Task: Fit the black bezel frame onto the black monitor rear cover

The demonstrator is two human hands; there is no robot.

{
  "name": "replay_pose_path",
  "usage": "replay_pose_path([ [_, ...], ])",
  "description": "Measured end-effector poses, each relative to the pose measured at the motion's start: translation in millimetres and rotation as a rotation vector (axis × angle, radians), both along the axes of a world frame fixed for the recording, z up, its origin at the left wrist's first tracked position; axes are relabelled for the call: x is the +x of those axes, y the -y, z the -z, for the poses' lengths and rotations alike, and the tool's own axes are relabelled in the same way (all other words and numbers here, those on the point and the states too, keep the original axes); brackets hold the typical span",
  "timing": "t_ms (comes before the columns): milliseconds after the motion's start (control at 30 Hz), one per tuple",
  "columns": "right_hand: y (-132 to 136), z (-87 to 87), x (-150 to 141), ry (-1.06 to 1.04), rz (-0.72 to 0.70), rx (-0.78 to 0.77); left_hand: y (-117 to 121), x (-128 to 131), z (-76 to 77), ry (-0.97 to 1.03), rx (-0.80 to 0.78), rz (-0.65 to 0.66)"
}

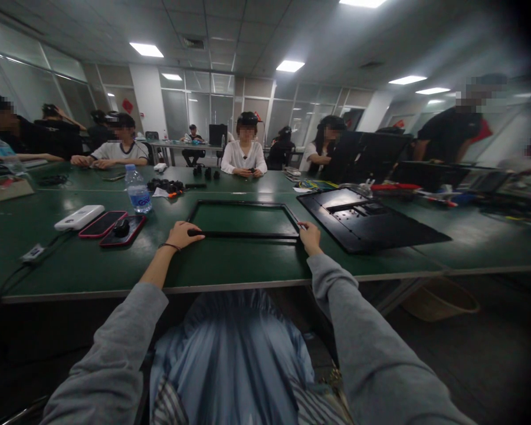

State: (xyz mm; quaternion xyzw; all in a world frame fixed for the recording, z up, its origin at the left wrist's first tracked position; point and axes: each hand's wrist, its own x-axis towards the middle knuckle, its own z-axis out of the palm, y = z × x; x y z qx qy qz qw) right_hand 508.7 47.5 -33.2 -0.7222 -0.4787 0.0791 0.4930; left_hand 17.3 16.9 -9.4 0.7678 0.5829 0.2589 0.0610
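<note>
A thin black rectangular frame (248, 235), with an open middle, is in front of me at the green table (248, 265). Its near edge looks slightly raised off the tabletop. My left hand (182, 235) grips the near left corner, thumb along the bar. At the near right corner my right hand (310, 237) is closed on the frame's side. The green tabletop shows through the frame's opening. Just right of my right hand lies a large black panel (367, 227) with cutouts and small screw points.
To the left lie a white power bank (79, 218) with a cable, two red-edged phones (102, 225), and a water bottle (138, 189). Black cables (166, 186) lie beyond. Dark screens (369, 154) stand back right. Across the table sits a person (244, 154) in white. A bin (440, 300) is under the table.
</note>
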Motion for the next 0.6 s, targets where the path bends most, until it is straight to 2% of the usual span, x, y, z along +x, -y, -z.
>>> replay_pose_path([
  [600, -1.8, 1.5, 1.2, -0.005, -0.023, 0.009, 0.2, 0.4, 0.6, -0.016, 0.016, 0.01],
])
